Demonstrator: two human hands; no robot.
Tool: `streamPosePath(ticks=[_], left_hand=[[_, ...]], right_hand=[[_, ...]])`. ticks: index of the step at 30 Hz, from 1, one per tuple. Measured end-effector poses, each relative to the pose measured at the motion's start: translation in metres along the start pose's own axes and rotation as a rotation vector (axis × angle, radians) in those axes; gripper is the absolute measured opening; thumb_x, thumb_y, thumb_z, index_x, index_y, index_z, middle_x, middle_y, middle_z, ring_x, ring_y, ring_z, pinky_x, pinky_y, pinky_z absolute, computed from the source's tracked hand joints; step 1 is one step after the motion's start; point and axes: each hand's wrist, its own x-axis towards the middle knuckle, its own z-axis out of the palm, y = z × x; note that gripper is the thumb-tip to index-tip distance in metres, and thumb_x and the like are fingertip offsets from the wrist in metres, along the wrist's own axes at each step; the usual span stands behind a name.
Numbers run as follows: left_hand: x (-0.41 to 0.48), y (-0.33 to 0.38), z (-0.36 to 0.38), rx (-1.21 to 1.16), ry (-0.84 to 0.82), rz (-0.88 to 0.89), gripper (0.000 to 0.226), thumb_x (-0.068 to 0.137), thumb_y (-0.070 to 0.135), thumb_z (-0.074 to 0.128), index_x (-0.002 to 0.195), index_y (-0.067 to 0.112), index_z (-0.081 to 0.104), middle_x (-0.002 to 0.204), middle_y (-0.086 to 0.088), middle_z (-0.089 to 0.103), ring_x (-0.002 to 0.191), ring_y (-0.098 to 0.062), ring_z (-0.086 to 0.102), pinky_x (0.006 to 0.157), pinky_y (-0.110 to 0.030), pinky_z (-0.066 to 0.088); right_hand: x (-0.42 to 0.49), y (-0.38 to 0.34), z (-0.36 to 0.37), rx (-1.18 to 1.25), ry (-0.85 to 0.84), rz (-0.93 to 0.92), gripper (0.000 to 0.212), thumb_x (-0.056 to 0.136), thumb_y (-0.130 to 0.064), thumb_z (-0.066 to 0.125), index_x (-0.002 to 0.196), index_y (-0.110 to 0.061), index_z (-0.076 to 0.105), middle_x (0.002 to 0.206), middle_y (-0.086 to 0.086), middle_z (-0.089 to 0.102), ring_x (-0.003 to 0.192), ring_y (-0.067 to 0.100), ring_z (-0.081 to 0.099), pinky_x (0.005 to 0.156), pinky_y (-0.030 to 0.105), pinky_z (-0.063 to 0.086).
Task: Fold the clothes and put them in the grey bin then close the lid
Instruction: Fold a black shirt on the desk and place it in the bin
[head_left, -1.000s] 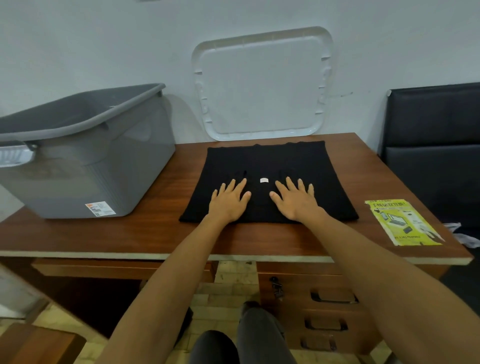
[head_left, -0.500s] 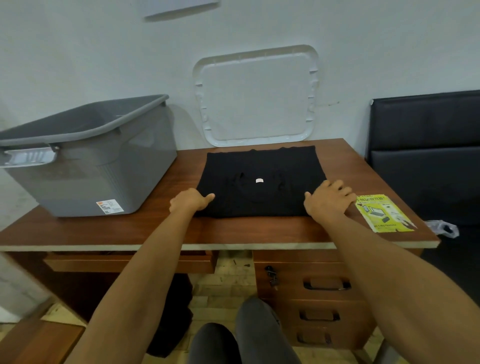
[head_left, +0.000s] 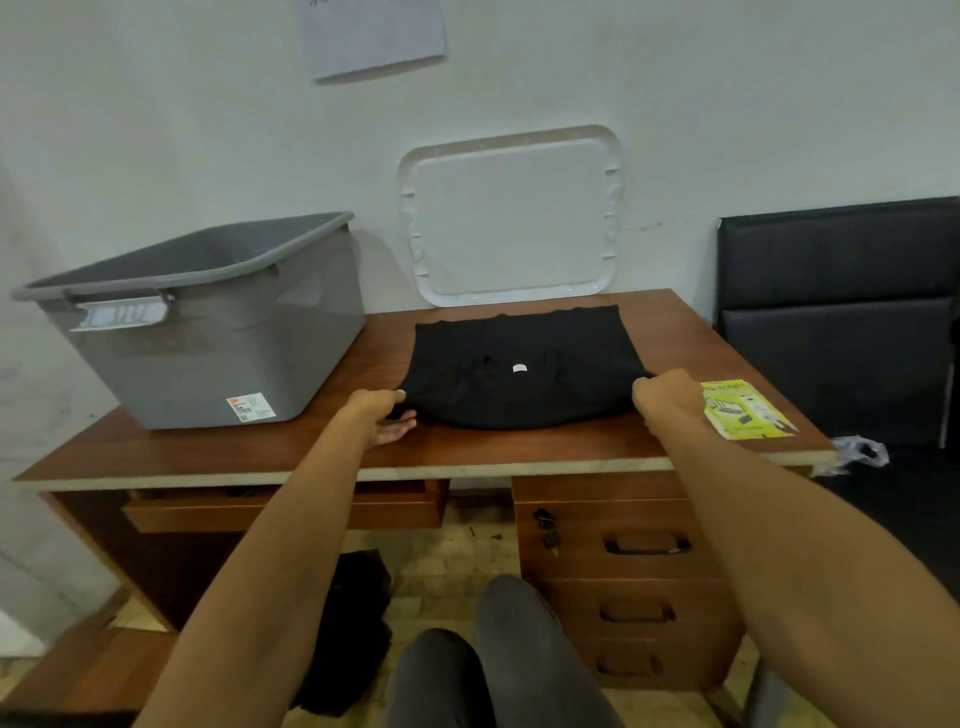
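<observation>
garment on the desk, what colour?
Black, with a small white tag near its middle. The garment shows best in the head view, the only one here.

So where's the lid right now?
In the head view, the white lid leans against the wall behind the black garment, right of the grey bin.

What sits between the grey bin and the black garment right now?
Head view: only bare desk between the grey bin and the black garment; the left hand grips its near corner.
</observation>
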Motion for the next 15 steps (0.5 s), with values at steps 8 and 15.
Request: streamPosePath(ticks=[8,15], left_hand=[[-0.013,-0.006,-0.007,-0.154,0.128,0.046,0.023,0.095,0.003,0.068,0.116,0.001,0.06,0.087,-0.013,0.07,0.072,-0.018,0.066,0.063,-0.03,0.054],[-0.019,0.006,-0.008,-0.402,0.082,0.049,0.014,0.097,0.002,0.061,0.111,-0.001,0.062,0.086,-0.014,0.07,0.07,-0.018,0.066,0.06,-0.028,0.054]], right_hand=[[-0.001,0.016,-0.029,0.58,-0.21,0.088,0.048,0.102,-0.013,0.051,0.147,-0.004,0.039,0.102,0.006,0.052,0.081,0.02,0.059,0.086,0.042,0.062],[0.015,-0.001,-0.026,0.012,0.027,0.032,0.023,0.104,-0.033,0.053,0.111,-0.011,0.054,0.109,0.006,0.059,0.107,0.02,0.055,0.104,0.033,0.043]])
